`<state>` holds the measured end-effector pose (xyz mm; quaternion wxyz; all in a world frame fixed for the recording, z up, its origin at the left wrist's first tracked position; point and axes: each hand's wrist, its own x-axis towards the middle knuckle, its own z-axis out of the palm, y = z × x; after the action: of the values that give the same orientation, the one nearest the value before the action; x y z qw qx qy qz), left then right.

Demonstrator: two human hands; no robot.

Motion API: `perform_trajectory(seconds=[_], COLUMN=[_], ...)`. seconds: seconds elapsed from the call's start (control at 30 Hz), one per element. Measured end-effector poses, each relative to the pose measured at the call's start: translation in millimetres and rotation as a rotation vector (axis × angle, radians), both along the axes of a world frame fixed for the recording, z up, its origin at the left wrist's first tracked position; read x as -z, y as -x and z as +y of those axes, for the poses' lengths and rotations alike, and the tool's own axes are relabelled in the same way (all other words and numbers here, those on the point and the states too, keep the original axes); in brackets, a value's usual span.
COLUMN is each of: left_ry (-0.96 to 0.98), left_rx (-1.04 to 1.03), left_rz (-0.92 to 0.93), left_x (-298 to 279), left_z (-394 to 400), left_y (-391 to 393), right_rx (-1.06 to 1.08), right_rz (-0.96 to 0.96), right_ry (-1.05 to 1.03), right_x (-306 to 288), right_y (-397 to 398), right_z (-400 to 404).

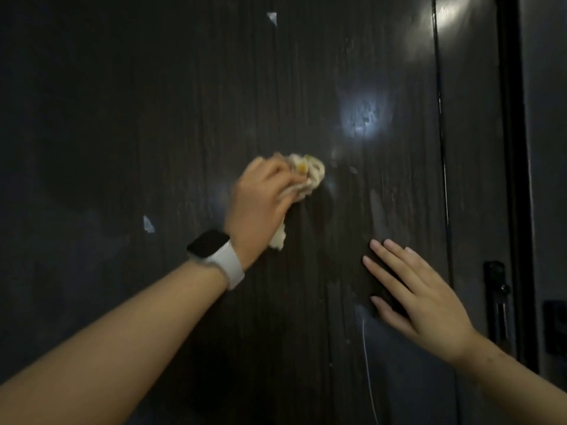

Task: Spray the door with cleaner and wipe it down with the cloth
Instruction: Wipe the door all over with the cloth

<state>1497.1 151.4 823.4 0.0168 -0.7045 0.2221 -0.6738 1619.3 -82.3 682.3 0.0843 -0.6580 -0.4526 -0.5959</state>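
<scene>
Two bare forearms enter from the bottom corners, both cut off by the frame edge before the elbow. The left hand (260, 204), with a black-faced watch on a white strap (214, 256) at its wrist, has its fingers curled around a crumpled cream cloth with a yellow patch (306, 176) and presses it against the dark, glossy, vertically grained door (153, 118) near the middle of the view; the fingertips are buried in the cloth and blurred, and a tail of cloth hangs out below the palm. The right hand (420, 296) lies flat on the door lower right of the cloth and well apart from it, fingers straight and slightly spread, holding nothing. Pale streaks that may be wet cleaner show on the panel around the cloth, though the dim light makes this hard to judge. Two small pale triangular scraps (271, 18) stick to the door, one high up and one left of the watch. A bright reflected glare (362, 118) sits above the cloth. At the right edge a black metal door handle (497, 289) is only partly readable in shadow.
</scene>
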Motion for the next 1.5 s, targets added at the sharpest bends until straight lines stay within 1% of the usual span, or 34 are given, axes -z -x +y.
perform_trajectory(seconds=[0.07,0.13,0.2,0.23,0.3,0.37,0.43,0.47,0.53,0.6,0.63,0.73,0.77,0.8,0.87,0.93,0.97,1.03,1.07,1.1,1.13,1.2,1.3,1.37,1.43,1.5], left_ry=[-0.043,-0.080,-0.053,-0.047,-0.031,0.060,0.162,0.189,0.229,0.250,0.242,0.118,0.116,0.155,0.280,0.406,0.425,0.381,0.351,0.341,0.336,0.353,0.413,0.480,0.520,0.527], left_rx=[0.012,-0.020,-0.034,-0.038,-0.030,0.039,0.012,-0.022,-0.018,0.055,0.066,0.032,0.051,0.062,0.067,0.064,0.076,0.087,0.074,0.064,0.059,0.053,0.043,0.031,0.041,0.049], left_rz=[0.048,0.114,0.218,0.257,0.270,0.223,0.166,0.142,0.127,0.200,0.252,0.379,0.401,0.417,0.415,0.370,0.305,0.163,0.112,0.085,0.067,0.091,0.254,0.320,0.279,0.200], left_x=[52.4,107.3,141.7,143.1,121.7,84.1,53.0,48.0,61.7,105.0,133.9,224.7,246.4,259.4,257.1,220.9,195.7,144.8,129.6,127.0,135.6,182.5,278.1,314.2,312.7,281.2], left_z=[2.4,5.0,2.2,-1.5,-9.6,-17.9,-21.3,-23.5,-29.4,-42.2,-46.3,-57.3,-58.7,-62.0,-71.9,-82.2,-85.0,-90.9,-92.0,-93.6,-96.6,-101.0,-103.6,-106.5,-109.6,-112.9], left_y=[1.7,3.7,9.5,12.1,14.0,15.3,11.3,8.4,1.6,-0.6,-1.3,0.5,-0.2,-0.4,-3.3,-9.1,-14.5,-25.7,-31.7,-36.7,-38.9,-35.1,-16.6,-11.4,-16.1,-24.4], right_rx=[0.000,-0.006,-0.008,-0.013,-0.036,-0.070,-0.100,-0.108,-0.109,-0.095,-0.085,-0.051,-0.045,-0.037,-0.020,-0.011,-0.011,-0.022,-0.029,-0.039,-0.049,-0.073,-0.076,-0.019,0.033,0.036], right_rz=[-0.009,-0.002,0.030,0.050,0.086,0.126,0.180,0.218,0.323,0.454,0.499,0.540,0.544,0.548,0.549,0.543,0.545,0.558,0.572,0.588,0.600,0.626,0.685,0.726,0.728,0.719], right_ry=[-0.001,0.001,0.017,0.022,-0.011,-0.103,-0.225,-0.284,-0.391,-0.453,-0.450,-0.391,-0.380,-0.371,-0.352,-0.336,-0.329,-0.326,-0.327,-0.329,-0.334,-0.352,-0.453,-0.527,-0.554,-0.563], right_x=[0.8,-1.2,-3.6,-4.3,-0.6,15.1,40.0,54.8,86.8,116.6,128.1,143.9,143.1,141.3,139.3,139.9,140.5,140.3,140.0,139.3,138.5,139.9,161.3,180.7,193.7,195.0], right_y=[1.4,4.8,8.0,9.9,14.7,21.3,27.1,29.4,31.5,32.2,32.2,30.6,30.7,31.1,31.2,29.9,29.2,28.7,29.3,30.4,31.9,36.1,44.4,48.9,50.6,50.1], right_z=[0.3,-1.8,-2.9,-3.5,-6.7,-11.6,-16.5,-18.1,-17.6,-13.2,-10.4,-12.6,-15.1,-17.6,-21.4,-22.8,-22.9,-22.2,-22.0,-21.3,-20.7,-20.0,-19.1,-18.1,-16.7,-17.3])
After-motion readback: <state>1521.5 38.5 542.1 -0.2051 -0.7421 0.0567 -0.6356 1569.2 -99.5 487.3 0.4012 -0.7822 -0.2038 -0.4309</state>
